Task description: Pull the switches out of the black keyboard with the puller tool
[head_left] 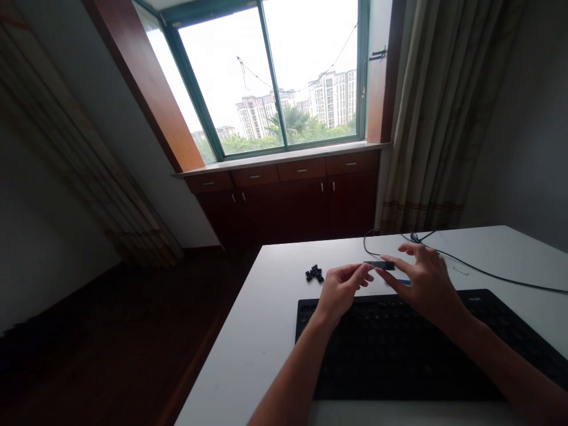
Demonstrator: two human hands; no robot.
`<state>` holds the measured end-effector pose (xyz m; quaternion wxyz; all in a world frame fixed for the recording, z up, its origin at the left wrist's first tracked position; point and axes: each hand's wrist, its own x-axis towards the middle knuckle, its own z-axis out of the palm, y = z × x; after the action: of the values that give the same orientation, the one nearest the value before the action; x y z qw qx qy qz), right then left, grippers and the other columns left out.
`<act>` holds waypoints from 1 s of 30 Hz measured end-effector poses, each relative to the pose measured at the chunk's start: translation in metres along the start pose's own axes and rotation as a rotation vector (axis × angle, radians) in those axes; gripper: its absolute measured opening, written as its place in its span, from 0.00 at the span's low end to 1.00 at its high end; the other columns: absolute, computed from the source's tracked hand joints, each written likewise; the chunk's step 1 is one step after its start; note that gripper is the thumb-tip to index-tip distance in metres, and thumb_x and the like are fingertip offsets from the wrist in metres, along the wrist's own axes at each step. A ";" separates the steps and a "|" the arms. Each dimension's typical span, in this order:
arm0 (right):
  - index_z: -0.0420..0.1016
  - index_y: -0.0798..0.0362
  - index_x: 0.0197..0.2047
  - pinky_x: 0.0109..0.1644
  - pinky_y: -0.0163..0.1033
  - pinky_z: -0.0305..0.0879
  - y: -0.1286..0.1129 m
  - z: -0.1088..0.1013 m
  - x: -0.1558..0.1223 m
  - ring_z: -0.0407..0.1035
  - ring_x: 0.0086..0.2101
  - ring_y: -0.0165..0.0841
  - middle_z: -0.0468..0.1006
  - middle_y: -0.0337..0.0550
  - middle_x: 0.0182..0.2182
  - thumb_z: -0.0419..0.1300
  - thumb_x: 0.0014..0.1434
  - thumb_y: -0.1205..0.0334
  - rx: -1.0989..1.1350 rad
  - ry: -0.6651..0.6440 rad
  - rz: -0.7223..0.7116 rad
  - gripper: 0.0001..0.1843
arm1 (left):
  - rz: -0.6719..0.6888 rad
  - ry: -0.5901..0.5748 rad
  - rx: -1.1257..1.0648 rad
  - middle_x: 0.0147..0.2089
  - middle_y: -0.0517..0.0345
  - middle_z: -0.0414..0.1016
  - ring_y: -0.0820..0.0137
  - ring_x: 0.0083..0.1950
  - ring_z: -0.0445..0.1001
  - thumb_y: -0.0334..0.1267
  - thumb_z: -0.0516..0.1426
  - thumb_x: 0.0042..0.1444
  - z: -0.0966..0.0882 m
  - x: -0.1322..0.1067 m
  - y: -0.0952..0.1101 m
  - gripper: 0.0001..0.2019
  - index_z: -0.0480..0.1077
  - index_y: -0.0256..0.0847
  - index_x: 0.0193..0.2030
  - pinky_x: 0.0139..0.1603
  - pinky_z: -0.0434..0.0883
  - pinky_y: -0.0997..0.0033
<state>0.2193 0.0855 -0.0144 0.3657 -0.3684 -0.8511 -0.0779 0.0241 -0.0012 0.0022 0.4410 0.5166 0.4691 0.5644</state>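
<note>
Left hand (341, 290) pinching one end of a slim black bar (387, 265), fingertips together; right hand (426, 284) fingers spread, thumb just above bar, over black keyboard (399, 349).

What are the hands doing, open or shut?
Left hand: closed, pinching a small black bar.
Right hand: partly open, touching the bar.

A slim black bar (379, 265), its exact kind too small to tell, was held level between the left fingers (366, 268) and right fingers (385, 258), just beyond the black keyboard (390, 349).
</note>
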 end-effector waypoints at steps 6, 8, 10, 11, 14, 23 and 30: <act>0.76 0.56 0.61 0.43 0.49 0.66 -0.007 -0.003 0.002 0.68 0.39 0.45 0.72 0.54 0.38 0.52 0.67 0.39 0.057 -0.048 0.061 0.33 | 0.029 -0.017 -0.072 0.41 0.47 0.81 0.65 0.42 0.76 0.54 0.59 0.62 0.004 -0.003 0.009 0.23 0.79 0.35 0.51 0.47 0.73 0.66; 0.74 0.57 0.62 0.38 0.45 0.66 -0.013 -0.006 0.002 0.70 0.34 0.42 0.75 0.51 0.34 0.50 0.68 0.40 0.152 -0.148 0.127 0.33 | 0.038 -0.024 -0.079 0.42 0.47 0.81 0.65 0.42 0.76 0.54 0.59 0.62 0.005 -0.004 0.010 0.24 0.79 0.36 0.52 0.46 0.72 0.66; 0.75 0.56 0.57 0.33 0.43 0.65 -0.019 -0.007 0.001 0.69 0.27 0.38 0.76 0.46 0.28 0.49 0.68 0.39 0.277 -0.254 0.228 0.32 | 0.040 -0.042 -0.079 0.42 0.47 0.81 0.65 0.42 0.75 0.55 0.58 0.63 0.005 -0.004 0.011 0.24 0.79 0.36 0.52 0.46 0.72 0.67; 0.76 0.55 0.55 0.32 0.42 0.65 -0.022 -0.007 0.000 0.69 0.25 0.37 0.76 0.44 0.25 0.49 0.68 0.38 0.356 -0.297 0.285 0.31 | 0.042 -0.051 -0.085 0.42 0.48 0.80 0.66 0.42 0.75 0.55 0.58 0.63 0.006 -0.005 0.011 0.23 0.80 0.37 0.51 0.46 0.72 0.67; 0.75 0.53 0.55 0.32 0.42 0.67 -0.028 -0.002 -0.002 0.72 0.26 0.38 0.78 0.42 0.26 0.49 0.67 0.36 0.642 -0.364 0.422 0.32 | 0.049 -0.060 -0.129 0.41 0.49 0.80 0.67 0.41 0.74 0.54 0.59 0.63 0.007 -0.005 0.010 0.22 0.80 0.37 0.49 0.46 0.71 0.68; 0.60 0.50 0.68 0.30 0.39 0.71 -0.037 0.006 -0.002 0.76 0.36 0.40 0.81 0.47 0.38 0.58 0.64 0.41 1.278 -0.304 0.673 0.36 | -0.042 0.003 -0.195 0.43 0.50 0.80 0.67 0.44 0.75 0.53 0.59 0.63 0.008 -0.004 0.003 0.21 0.79 0.38 0.51 0.48 0.69 0.68; 0.66 0.47 0.65 0.43 0.44 0.74 -0.028 0.006 0.001 0.75 0.49 0.43 0.79 0.49 0.53 0.53 0.64 0.56 1.692 -0.228 0.750 0.26 | -0.046 0.050 -0.132 0.43 0.50 0.79 0.67 0.44 0.74 0.54 0.59 0.62 0.005 -0.003 -0.003 0.22 0.79 0.39 0.52 0.48 0.69 0.68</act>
<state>0.1963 0.0685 -0.0135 0.4278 -0.2356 -0.4811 0.7280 0.0290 -0.0033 -0.0009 0.4752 0.4613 0.4535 0.5964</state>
